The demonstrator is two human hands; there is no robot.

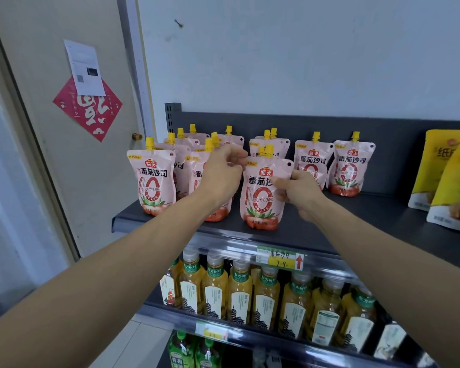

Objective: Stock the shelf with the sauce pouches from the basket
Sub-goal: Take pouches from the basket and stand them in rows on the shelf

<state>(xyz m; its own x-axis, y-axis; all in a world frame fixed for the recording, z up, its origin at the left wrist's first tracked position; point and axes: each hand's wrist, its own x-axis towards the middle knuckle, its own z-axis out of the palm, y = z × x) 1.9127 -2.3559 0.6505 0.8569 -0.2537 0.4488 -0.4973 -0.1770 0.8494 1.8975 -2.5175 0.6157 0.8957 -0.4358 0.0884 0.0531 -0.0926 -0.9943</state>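
Several pink sauce pouches with yellow spouts stand in rows on the dark grey top shelf [316,229]. The front middle pouch [260,197] stands upright near the shelf's front edge. My right hand [298,192] pinches its right edge, thumb on the front. My left hand [223,173] is raised at the pouch's upper left corner with fingers curled; it hides part of the pouch [218,211] behind it. Whether it pinches the corner is unclear. Another front pouch [153,181] stands at the shelf's left end. The basket is out of view.
Yellow snack bags [446,181] stand at the shelf's right end. Tea bottles [266,293] fill the shelf below, green bottles [183,349] the one under it. A price tag [282,258] hangs on the shelf lip. A door [64,128] stands to the left.
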